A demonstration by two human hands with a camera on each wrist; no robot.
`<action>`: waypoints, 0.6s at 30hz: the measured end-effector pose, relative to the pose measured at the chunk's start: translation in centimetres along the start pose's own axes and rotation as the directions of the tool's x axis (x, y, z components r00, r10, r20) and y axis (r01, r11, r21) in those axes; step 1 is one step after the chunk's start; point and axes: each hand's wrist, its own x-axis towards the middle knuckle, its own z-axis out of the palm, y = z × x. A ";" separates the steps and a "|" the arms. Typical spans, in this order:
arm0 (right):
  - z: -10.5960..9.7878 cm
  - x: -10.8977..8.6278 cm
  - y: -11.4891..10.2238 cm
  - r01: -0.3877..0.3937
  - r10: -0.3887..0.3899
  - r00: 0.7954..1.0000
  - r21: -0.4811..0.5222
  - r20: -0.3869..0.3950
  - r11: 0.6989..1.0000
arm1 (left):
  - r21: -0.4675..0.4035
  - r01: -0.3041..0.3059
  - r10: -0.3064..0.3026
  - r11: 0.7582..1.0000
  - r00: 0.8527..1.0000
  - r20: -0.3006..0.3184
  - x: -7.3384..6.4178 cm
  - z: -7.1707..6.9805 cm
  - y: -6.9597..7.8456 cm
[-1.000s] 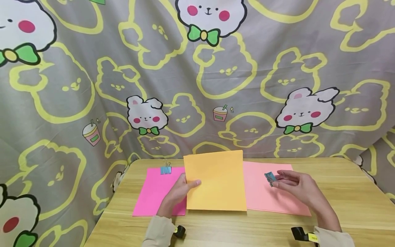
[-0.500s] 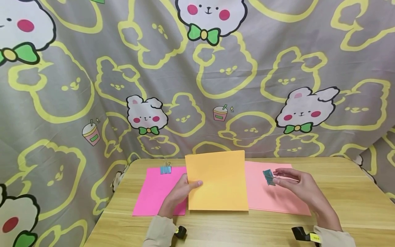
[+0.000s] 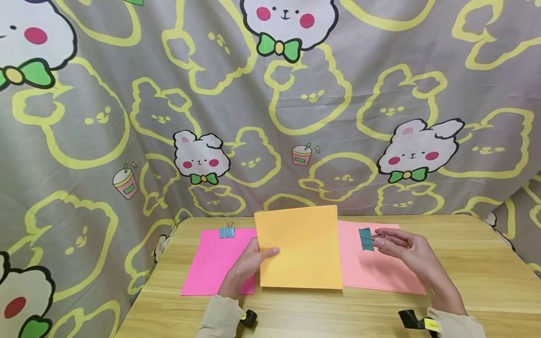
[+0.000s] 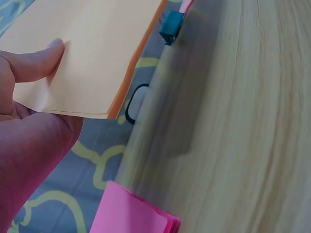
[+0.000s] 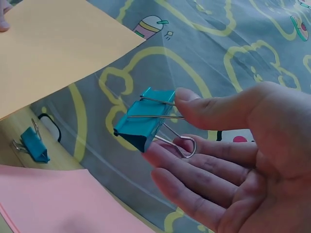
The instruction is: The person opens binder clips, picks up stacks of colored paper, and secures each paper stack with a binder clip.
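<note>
Both arms enter from the bottom of the head view, with beige sleeves point(image 3: 219, 318) covering the forearms. The left hand point(image 3: 248, 259) sits low, just left of centre, in a grip: its thumb point(image 4: 36, 64) lies nearly straight toward the right, and its other fingers are mostly hidden. The right hand point(image 3: 409, 251) is at lower right, pointing left, its wrist point(image 3: 448, 292) slanting up and leftward. In the right wrist view, its thumb point(image 5: 221, 110) pinches from above, its lower fingers point(image 5: 204, 182) loosely bent beneath.
</note>
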 end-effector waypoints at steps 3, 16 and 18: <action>0.1 0.0 0.0 0.023 -0.023 1.000 0.037 0.000 0.999 | -0.001 -0.008 0.008 1.000 1.000 0.009 0.0 0.1 0.1; 0.9 0.4 0.3 0.055 -0.055 0.998 0.052 0.008 0.997 | 0.000 0.007 -0.007 1.000 1.000 0.006 0.0 0.7 0.3; 1.1 0.5 0.3 0.059 -0.059 0.998 0.045 0.012 0.997 | 0.008 0.006 -0.006 1.000 1.000 0.005 0.0 0.7 0.3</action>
